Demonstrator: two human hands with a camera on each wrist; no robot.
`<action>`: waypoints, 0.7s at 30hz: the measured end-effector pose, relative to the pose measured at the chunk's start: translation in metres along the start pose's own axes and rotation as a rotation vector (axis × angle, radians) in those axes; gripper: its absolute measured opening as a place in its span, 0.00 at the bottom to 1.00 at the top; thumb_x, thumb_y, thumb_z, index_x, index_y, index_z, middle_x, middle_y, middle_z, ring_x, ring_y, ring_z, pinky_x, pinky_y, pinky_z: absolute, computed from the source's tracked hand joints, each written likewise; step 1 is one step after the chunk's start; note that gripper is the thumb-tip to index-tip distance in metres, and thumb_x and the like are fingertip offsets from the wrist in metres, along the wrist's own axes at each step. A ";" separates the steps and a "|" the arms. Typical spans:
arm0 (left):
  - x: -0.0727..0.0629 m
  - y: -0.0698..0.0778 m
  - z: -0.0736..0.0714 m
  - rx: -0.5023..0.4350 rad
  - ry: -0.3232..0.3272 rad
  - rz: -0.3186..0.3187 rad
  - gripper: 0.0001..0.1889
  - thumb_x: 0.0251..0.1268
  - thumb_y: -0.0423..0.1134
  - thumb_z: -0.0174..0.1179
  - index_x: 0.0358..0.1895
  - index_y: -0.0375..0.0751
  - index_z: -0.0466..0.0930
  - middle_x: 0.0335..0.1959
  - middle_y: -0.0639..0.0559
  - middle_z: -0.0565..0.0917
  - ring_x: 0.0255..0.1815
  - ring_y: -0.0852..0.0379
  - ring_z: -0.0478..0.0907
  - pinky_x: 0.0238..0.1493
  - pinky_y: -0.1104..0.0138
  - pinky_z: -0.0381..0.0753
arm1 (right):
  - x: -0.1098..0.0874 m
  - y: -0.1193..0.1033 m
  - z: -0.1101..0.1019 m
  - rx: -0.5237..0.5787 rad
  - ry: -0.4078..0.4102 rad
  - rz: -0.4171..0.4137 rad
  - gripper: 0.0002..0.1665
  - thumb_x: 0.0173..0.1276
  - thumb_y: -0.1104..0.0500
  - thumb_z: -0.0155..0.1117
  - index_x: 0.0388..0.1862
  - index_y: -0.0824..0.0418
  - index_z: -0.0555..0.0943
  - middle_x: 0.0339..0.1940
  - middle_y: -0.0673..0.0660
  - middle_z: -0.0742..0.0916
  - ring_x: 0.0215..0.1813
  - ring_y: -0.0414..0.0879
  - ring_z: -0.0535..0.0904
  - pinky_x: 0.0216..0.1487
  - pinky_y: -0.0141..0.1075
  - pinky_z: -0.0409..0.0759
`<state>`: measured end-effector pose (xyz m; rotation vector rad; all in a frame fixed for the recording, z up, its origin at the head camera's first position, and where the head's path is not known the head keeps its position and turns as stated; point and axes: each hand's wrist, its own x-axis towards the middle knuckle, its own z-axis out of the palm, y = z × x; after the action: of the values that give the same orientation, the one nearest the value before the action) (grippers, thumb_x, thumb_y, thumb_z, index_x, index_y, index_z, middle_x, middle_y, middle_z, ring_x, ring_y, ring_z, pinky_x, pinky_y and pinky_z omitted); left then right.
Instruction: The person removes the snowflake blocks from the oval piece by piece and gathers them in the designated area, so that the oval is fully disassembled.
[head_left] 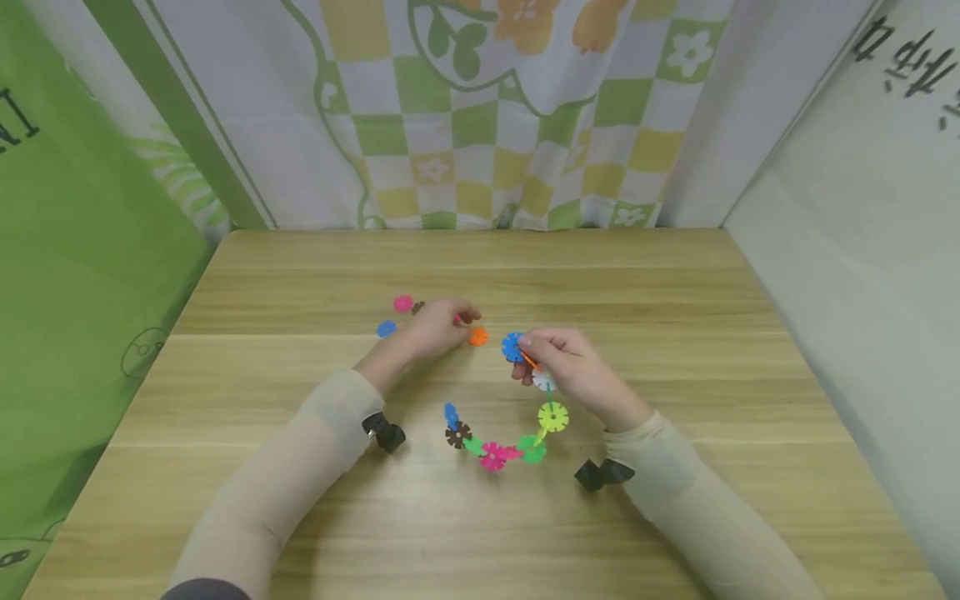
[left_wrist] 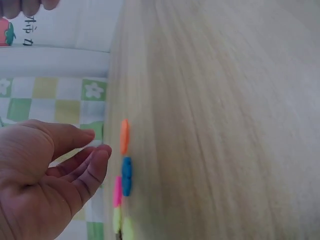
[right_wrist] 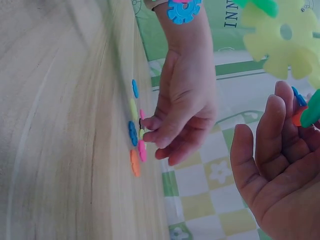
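My right hand (head_left: pixel 573 367) holds a curved chain of slotted plastic flower discs (head_left: pixel 558 409), thumb and fingers pinching its upper end by a blue disc (head_left: pixel 511 347) and an orange one. The chain curves down and left to another blue disc (head_left: pixel 451 413), above the table. In the right wrist view, a pale yellow disc (right_wrist: pixel 267 42) looms close to the camera. My left hand (head_left: pixel 437 327) hovers over loose discs, its fingers loosely bent with nothing visible between them. A loose orange disc (left_wrist: pixel 125 136) lies nearest its fingertips; a blue disc (left_wrist: pixel 127 176) lies beside that.
More loose discs lie around the left hand, among them a pink disc (head_left: pixel 402 303) and a blue one (head_left: pixel 386 328). The wooden table (head_left: pixel 300 483) meets a checked curtain (head_left: pixel 472 125) at the back. A small black camera (head_left: pixel 384 432) sits at each wrist.
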<state>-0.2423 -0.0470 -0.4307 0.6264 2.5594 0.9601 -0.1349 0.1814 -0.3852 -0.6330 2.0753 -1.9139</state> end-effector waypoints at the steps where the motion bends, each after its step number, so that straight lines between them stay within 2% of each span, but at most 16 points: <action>1: -0.001 0.001 -0.001 0.007 0.005 0.011 0.18 0.68 0.35 0.61 0.60 0.38 0.78 0.54 0.45 0.81 0.51 0.51 0.77 0.51 0.61 0.78 | 0.000 0.000 0.000 -0.002 0.002 -0.001 0.18 0.78 0.61 0.49 0.37 0.72 0.82 0.28 0.61 0.83 0.31 0.51 0.80 0.37 0.39 0.83; 7: -0.011 0.014 -0.009 0.033 0.014 0.072 0.16 0.70 0.38 0.60 0.57 0.37 0.80 0.45 0.49 0.83 0.46 0.54 0.78 0.45 0.63 0.79 | -0.001 0.001 0.000 -0.013 0.003 -0.002 0.19 0.78 0.60 0.49 0.37 0.72 0.82 0.29 0.62 0.84 0.32 0.50 0.80 0.37 0.40 0.83; 9: -0.017 0.020 -0.011 0.021 0.018 0.085 0.16 0.70 0.40 0.59 0.57 0.39 0.80 0.44 0.51 0.83 0.45 0.55 0.78 0.43 0.63 0.79 | -0.001 0.001 0.000 -0.011 0.007 0.004 0.19 0.78 0.60 0.49 0.37 0.72 0.83 0.29 0.63 0.84 0.32 0.51 0.80 0.37 0.39 0.83; 12: -0.027 0.030 -0.013 -0.011 0.042 0.137 0.15 0.71 0.43 0.59 0.56 0.42 0.81 0.42 0.53 0.84 0.41 0.58 0.79 0.39 0.64 0.80 | -0.001 0.001 0.000 -0.009 0.012 0.015 0.19 0.78 0.59 0.50 0.37 0.72 0.83 0.28 0.63 0.84 0.31 0.51 0.80 0.36 0.39 0.82; 14: -0.035 0.038 -0.014 -0.043 0.062 0.203 0.14 0.72 0.45 0.58 0.54 0.44 0.82 0.41 0.54 0.84 0.39 0.60 0.80 0.39 0.65 0.81 | -0.002 0.001 -0.001 -0.011 0.014 0.025 0.20 0.78 0.58 0.50 0.37 0.71 0.83 0.28 0.63 0.84 0.30 0.50 0.80 0.35 0.38 0.82; 16: -0.043 0.044 -0.013 -0.087 0.086 0.296 0.14 0.73 0.46 0.57 0.53 0.43 0.83 0.41 0.54 0.85 0.38 0.61 0.80 0.39 0.66 0.81 | -0.002 0.001 -0.001 -0.010 0.016 0.033 0.20 0.78 0.58 0.50 0.36 0.71 0.83 0.27 0.63 0.84 0.29 0.50 0.80 0.35 0.38 0.82; 19: -0.053 0.054 -0.011 -0.142 0.120 0.465 0.13 0.71 0.42 0.59 0.51 0.39 0.84 0.41 0.55 0.84 0.37 0.62 0.80 0.39 0.67 0.81 | -0.002 0.001 0.000 0.001 0.023 0.044 0.20 0.78 0.57 0.51 0.36 0.70 0.83 0.28 0.63 0.84 0.30 0.52 0.80 0.34 0.37 0.82; 21: -0.057 0.059 -0.009 -0.146 0.140 0.581 0.12 0.67 0.39 0.64 0.50 0.37 0.84 0.40 0.53 0.84 0.36 0.62 0.79 0.39 0.66 0.80 | -0.002 0.001 0.000 0.010 0.022 0.047 0.20 0.78 0.57 0.51 0.35 0.70 0.84 0.28 0.62 0.85 0.31 0.53 0.80 0.34 0.37 0.81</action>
<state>-0.1812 -0.0412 -0.3755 1.3414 2.4301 1.3968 -0.1335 0.1823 -0.3868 -0.5581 2.0739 -1.9128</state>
